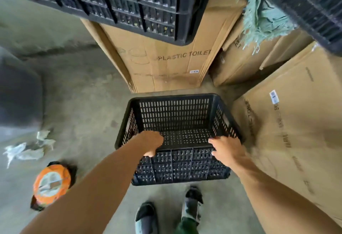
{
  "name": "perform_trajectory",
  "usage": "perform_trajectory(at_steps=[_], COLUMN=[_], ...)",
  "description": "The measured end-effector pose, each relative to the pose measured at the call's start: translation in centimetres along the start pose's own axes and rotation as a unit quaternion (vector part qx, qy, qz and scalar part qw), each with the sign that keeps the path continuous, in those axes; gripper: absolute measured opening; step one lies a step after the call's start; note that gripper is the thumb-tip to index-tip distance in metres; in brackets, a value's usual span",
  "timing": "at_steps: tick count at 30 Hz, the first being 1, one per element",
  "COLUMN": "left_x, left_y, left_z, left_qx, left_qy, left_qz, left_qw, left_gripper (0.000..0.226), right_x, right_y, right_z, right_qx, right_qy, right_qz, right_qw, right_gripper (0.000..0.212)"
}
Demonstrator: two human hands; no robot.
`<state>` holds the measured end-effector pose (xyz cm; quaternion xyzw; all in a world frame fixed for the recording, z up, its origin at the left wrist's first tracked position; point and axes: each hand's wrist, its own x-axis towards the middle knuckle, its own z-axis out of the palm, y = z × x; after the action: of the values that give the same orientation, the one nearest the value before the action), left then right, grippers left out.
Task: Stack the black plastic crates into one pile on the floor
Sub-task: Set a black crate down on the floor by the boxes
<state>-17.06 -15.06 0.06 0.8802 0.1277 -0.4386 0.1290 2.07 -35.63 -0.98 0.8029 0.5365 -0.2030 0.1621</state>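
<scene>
A black slotted plastic crate stands upright and empty on the concrete floor in front of my feet. My left hand is curled over its near rim at the left. At the right end of that same rim my right hand grips it. A second black crate rests higher up on a tall cardboard box at the top of the view. The dark ribbed side of another black crate shows at the top right corner.
Cardboard boxes marked "PLASTIC TOILET" stand behind the crate, and more boxes close in on the right. A green cloth hangs over one box. An orange packet and crumpled paper lie on the floor at left.
</scene>
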Motion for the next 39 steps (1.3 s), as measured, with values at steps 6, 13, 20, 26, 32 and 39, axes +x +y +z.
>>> perform_trajectory(at_steps=[6, 13, 20, 26, 32, 39], left_x=[0.9, 3.1, 1.7, -2.5, -10.6, -23.5], left_y=[2.2, 4.0, 3.8, 3.2, 0.7, -2.1], left_z=[10.6, 17.7, 20.5, 20.4, 15.8, 7.3], left_qx=[0.056, 0.082, 0.047, -0.005, -0.089, -0.205], left_qy=[0.027, 0.067, 0.049, 0.053, 0.093, 0.169], left_qz=[0.01, -0.036, -0.074, -0.142, -0.197, -0.278], left_qw=[0.998, 0.994, 0.995, 0.988, 0.972, 0.923], left_gripper=[0.029, 0.025, 0.025, 0.033, 0.036, 0.031], right_x=[-1.5, -0.3, -1.5, -3.0, -4.4, -6.9], right_y=[-4.3, -5.4, -6.1, -5.8, -6.6, -9.4], right_z=[5.6, 12.0, 13.8, 10.6, 1.2, -13.3], right_qx=[-0.015, -0.028, -0.04, -0.003, 0.034, 0.098], right_qy=[-0.015, -0.027, -0.069, -0.072, -0.007, 0.041], right_qz=[0.02, 0.0, 0.013, 0.003, -0.016, -0.046], right_qw=[1.0, 0.999, 0.997, 0.997, 0.999, 0.993], right_gripper=[0.018, 0.019, 0.023, 0.029, 0.034, 0.044])
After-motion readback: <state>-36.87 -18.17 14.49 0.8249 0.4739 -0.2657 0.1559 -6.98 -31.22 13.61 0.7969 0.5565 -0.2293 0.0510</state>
